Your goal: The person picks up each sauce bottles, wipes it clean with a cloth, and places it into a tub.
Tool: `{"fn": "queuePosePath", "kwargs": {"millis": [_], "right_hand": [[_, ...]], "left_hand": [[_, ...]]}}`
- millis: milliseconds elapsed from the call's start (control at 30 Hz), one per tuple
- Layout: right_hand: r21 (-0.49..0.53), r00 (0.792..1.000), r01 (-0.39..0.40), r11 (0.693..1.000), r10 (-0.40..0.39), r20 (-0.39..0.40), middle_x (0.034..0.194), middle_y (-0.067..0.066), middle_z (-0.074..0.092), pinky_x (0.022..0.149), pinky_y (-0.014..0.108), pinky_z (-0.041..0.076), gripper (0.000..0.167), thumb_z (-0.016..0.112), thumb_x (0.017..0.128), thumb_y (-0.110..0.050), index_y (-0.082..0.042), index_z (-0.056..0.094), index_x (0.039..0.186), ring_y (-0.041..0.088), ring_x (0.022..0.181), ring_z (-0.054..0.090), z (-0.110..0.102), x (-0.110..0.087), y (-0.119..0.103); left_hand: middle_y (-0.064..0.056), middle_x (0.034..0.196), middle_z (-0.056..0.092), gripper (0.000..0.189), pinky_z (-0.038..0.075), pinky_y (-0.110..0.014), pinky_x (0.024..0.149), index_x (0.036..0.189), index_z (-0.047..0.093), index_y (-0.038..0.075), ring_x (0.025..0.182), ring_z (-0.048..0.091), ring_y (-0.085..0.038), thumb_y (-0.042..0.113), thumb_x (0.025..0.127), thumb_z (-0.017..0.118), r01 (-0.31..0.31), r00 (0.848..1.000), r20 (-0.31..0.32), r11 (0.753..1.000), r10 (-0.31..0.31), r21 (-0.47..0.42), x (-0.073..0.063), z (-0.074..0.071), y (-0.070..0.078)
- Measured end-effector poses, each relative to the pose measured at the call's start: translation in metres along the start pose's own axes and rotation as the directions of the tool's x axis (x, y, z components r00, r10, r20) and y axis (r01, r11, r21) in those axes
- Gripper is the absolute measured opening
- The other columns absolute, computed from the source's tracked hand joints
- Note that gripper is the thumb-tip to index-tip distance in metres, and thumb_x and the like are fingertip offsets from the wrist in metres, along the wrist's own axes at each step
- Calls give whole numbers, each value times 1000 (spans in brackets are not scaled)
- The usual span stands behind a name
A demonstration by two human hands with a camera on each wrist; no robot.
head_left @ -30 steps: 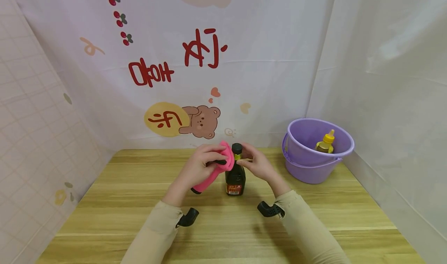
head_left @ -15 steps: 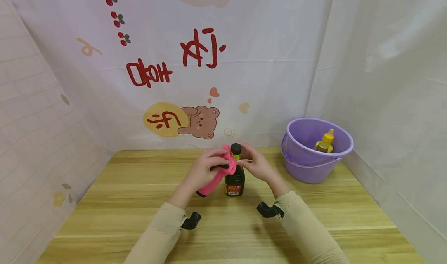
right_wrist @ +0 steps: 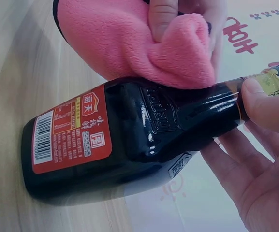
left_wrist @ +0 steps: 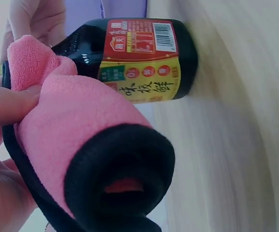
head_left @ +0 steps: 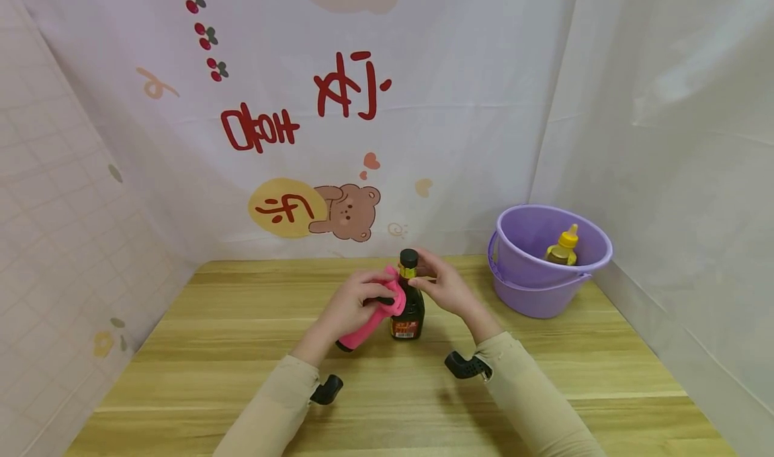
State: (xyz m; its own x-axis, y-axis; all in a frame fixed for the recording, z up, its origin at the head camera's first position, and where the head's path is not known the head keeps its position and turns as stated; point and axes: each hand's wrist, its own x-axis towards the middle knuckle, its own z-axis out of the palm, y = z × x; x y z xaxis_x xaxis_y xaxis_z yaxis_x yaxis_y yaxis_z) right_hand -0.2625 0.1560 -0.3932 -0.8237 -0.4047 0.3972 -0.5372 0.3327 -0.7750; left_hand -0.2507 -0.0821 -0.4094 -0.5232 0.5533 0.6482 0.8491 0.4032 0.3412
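Observation:
A dark soy sauce bottle [head_left: 408, 302] with a black cap and a red and yellow label stands upright on the table. My right hand [head_left: 446, 283] holds it by the neck, thumb [right_wrist: 260, 96] on the near side and fingers behind. In my left hand [head_left: 353, 302] I grip a pink fleecy cloth [left_wrist: 81, 101] with black edging, bunched between thumb and fingers. Its bunched end touches the bottle's shoulder in the right wrist view, while the rest hangs in a loose roll down to the left. The cloth hides part of the bottle in the left wrist view.
A purple bucket [head_left: 532, 296] stands at the back right of the wooden table [head_left: 242, 329]. Inside it is a bottle with a yellow cap [head_left: 567, 239]. A white printed sheet [head_left: 459, 141] hangs behind the table, with further sheets at both sides.
My left hand has moved the cloth down from beside the bottle's neck to its shoulder, after shifting slightly right midway. The right hand and the bottle have stayed nearly still.

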Motion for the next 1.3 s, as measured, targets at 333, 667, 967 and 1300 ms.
{"fn": "queuePosePath", "kwargs": {"millis": [333,667,967,1300], "right_hand": [[-9,1000,11,1000,-11,11,125,17,64,91,50,53,59,66,94,-5,-7,44,148,36,112,63,0,0,1],[15,999,-38,999,37,8,125,19,63,94,53,51,60,66,94,-6,-4,42,149,37,114,62,0,0,1],[50,997,-74,996,74,-3,126,18,63,95,55,49,58,67,95,-10,-7,45,148,37,113,62,0,1,-2],[37,993,-85,996,88,-83,113,13,69,89,50,53,48,68,95,-18,-9,54,141,31,105,66,4,3,-3]], "left_hand": [[-9,120,67,29,48,-44,99,93,79,9,116,58,-29,-14,77,72,3,999,36,1000,-2,-20,-11,1,-4],[-11,119,67,26,47,-45,100,92,79,9,116,59,-30,-12,77,74,3,999,34,997,0,-73,-18,3,-9],[-14,114,67,31,50,-44,95,90,77,8,110,61,-33,-16,71,74,-64,998,-3,996,64,-56,-24,3,-13],[-16,117,67,33,51,-46,95,91,78,6,113,62,-33,-20,73,71,-32,992,122,998,37,-50,-30,4,-16]]}}
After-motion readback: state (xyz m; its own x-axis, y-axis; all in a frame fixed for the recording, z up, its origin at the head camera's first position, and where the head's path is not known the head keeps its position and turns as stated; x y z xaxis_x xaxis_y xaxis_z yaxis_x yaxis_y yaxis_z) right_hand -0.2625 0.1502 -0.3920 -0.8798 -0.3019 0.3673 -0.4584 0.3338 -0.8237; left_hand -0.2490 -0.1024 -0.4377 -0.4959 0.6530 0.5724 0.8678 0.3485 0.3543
